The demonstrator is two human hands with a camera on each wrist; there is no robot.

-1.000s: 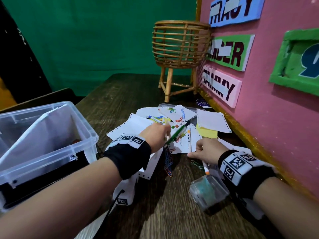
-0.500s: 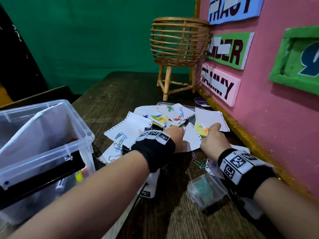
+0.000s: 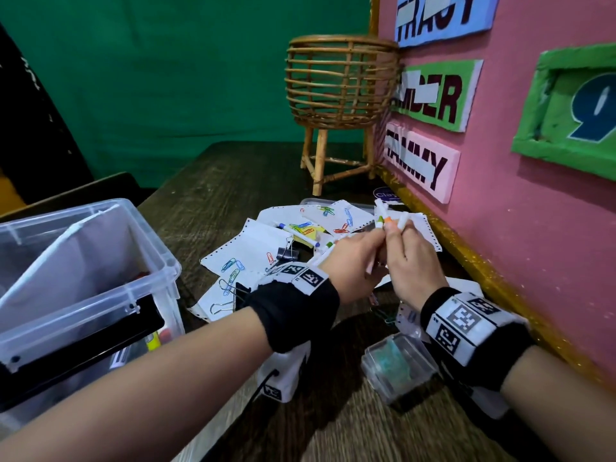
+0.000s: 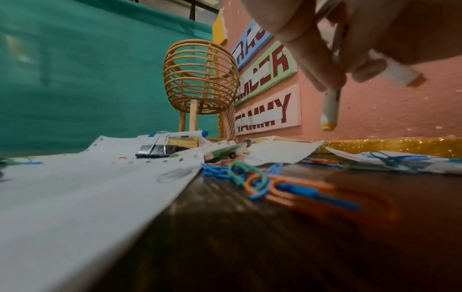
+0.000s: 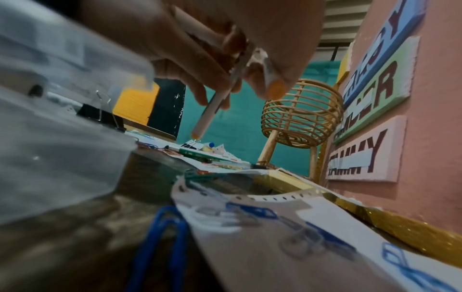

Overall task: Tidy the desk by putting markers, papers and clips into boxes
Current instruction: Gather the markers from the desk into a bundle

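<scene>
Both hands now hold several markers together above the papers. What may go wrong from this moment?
1. The left hand and right hand share a loose bundle of markers; one may slip out during the handover and fall among the paper clips.
2. The large clear box stands far to the left, so a carry across the papers may drop a marker.
3. A blue-capped marker lying on the papers may be overlooked.

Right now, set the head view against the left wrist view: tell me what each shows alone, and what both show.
Head view only: the big box, the small box, both hands, left hand and right hand, gripping markers.
Left wrist view only: a close tangle of paper clips on the bare desk.
Both: the basket, the binder clip, papers, the blue marker.
</scene>
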